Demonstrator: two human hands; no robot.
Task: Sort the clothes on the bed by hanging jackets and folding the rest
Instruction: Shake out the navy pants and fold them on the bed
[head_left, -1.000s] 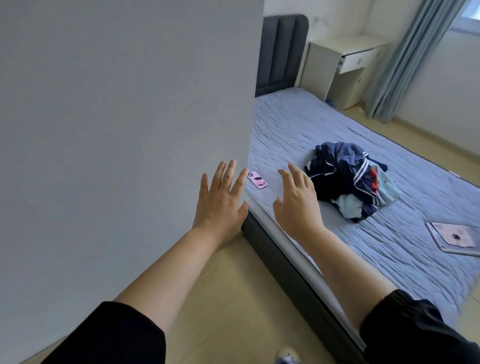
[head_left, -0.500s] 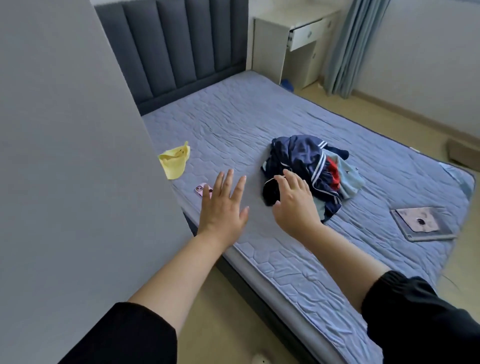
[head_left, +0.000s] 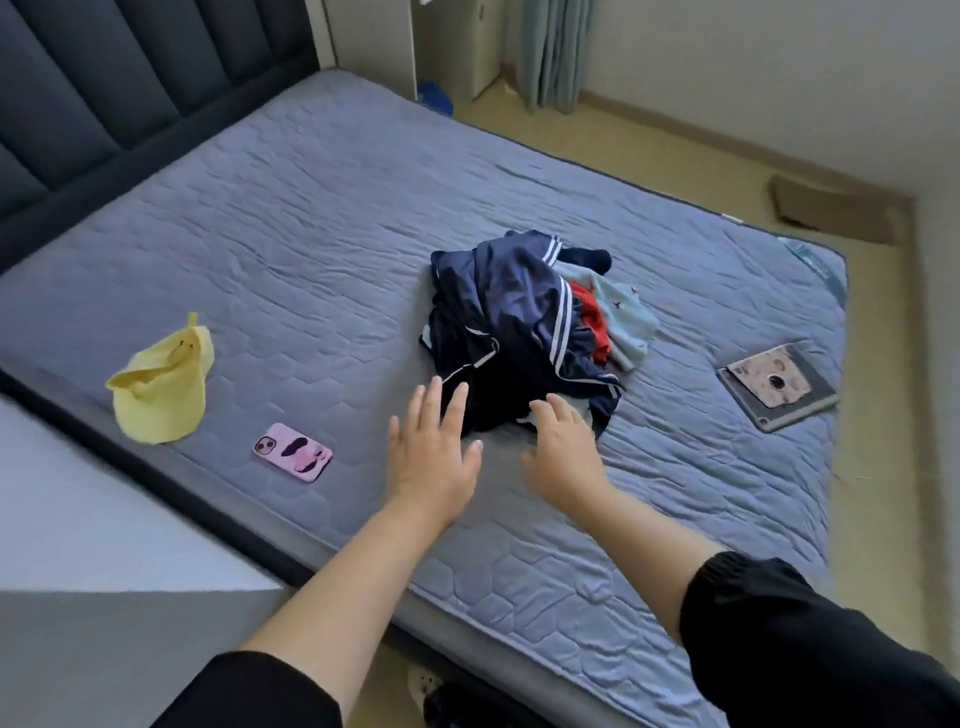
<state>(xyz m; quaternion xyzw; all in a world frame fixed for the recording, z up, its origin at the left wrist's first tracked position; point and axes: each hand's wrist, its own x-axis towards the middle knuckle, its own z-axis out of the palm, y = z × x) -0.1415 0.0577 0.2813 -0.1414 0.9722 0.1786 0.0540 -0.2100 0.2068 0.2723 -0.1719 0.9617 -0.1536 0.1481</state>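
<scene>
**Clothes heap on the bed, both hands at its near edge**

The clothes heap (head_left: 530, 322) lies mid-bed (head_left: 311, 208), with a navy white-striped jacket (head_left: 509, 291) draped over red and pale-blue pieces. The fabric looks soft, light and tangled, so a collar or shoulder seam is probably the best hold. The left hand (head_left: 431, 457) is flat with its fingers spread. The right hand (head_left: 563, 452) is loosely bent, and neither grips anything. A phone (head_left: 292, 452), yellow cap (head_left: 161, 384) and tablet (head_left: 777, 385) lie apart from the heap.

The bed (head_left: 311, 218) wears matt quilted cloth, the clothes pile (head_left: 524, 322) slightly shiny fabric, the phone (head_left: 292, 452) glossy plastic.
</scene>
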